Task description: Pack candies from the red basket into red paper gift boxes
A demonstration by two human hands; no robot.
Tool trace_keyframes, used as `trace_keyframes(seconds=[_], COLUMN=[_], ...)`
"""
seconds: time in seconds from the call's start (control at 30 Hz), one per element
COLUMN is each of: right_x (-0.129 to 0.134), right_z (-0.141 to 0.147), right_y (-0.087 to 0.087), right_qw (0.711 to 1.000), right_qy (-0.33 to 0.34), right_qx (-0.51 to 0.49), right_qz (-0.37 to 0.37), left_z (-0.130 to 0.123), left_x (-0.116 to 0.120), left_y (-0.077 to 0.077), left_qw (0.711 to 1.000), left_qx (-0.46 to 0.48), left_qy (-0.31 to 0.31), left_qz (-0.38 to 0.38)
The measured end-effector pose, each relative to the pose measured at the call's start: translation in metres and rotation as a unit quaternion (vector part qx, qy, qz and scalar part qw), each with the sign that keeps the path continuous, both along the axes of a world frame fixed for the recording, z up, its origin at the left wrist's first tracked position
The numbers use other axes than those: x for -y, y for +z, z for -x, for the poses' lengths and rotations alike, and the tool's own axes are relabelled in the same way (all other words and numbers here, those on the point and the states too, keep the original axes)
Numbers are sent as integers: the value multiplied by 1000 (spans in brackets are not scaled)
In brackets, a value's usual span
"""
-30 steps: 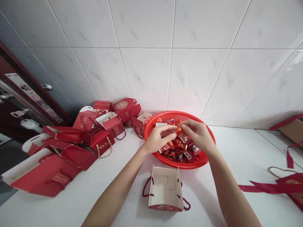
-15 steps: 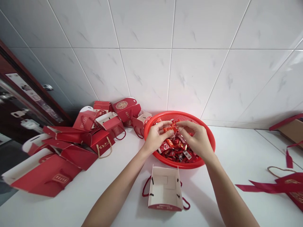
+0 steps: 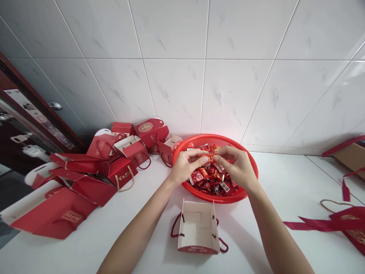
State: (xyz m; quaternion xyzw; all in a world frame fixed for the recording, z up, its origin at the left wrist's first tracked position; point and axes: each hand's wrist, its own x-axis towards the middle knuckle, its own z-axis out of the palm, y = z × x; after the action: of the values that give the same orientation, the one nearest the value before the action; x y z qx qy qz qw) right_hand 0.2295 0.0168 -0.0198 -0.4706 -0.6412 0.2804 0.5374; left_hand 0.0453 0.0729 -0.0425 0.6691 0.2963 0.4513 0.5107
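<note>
Over a red plastic basket (image 3: 252, 167) full of wrapped candies (image 3: 212, 185), both hands come close together. My left hand (image 3: 186, 163) pinches one side of a small orange-red wrapped candy (image 3: 210, 157) between thumb and fingers. Its other end sits in the pinch of my right hand (image 3: 235, 165). Part of the candy is hidden by the fingertips. In front of the basket stands an open gift box (image 3: 196, 224), white inside with a red front flap and dark red cord handles. Nothing lies inside it.
Several red gift boxes (image 3: 57, 213) are heaped on the left of the white counter (image 3: 154, 190). To the right lie a red bag (image 3: 349, 224) with ribbons and a brown cardboard box (image 3: 350, 156). A tiled wall (image 3: 173, 87) rises behind the basket.
Both hands have drawn nearer each other, and the fingers of each now pinch the candy. The view has shifted very slightly. The gift box and basket stay in place.
</note>
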Motion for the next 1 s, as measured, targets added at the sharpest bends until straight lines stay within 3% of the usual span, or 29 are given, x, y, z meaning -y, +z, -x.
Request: trace_keyframes(seconds=[0.23, 0.37, 0.7, 0.87, 1.0], right_x=[2, 4, 5, 8, 7], right_z=[0, 3, -10, -15, -12], right_y=[2, 5, 4, 7, 8], right_qw=[987, 981, 981, 965, 964], right_qy=[58, 84, 79, 154, 157], right_qx=[-134, -159, -146, -172, -182], right_qz=[71, 75, 97, 124, 114], left_z=[-3, -2, 7, 11, 9], left_x=[2, 4, 10, 11, 11], left_y=[3, 6, 15, 18, 16], left_qw=[993, 988, 993, 982, 982], left_qx=[84, 97, -52, -29, 16], left_qy=[-27, -55, -107, -185, -188], left_qz=[80, 108, 0, -4, -8])
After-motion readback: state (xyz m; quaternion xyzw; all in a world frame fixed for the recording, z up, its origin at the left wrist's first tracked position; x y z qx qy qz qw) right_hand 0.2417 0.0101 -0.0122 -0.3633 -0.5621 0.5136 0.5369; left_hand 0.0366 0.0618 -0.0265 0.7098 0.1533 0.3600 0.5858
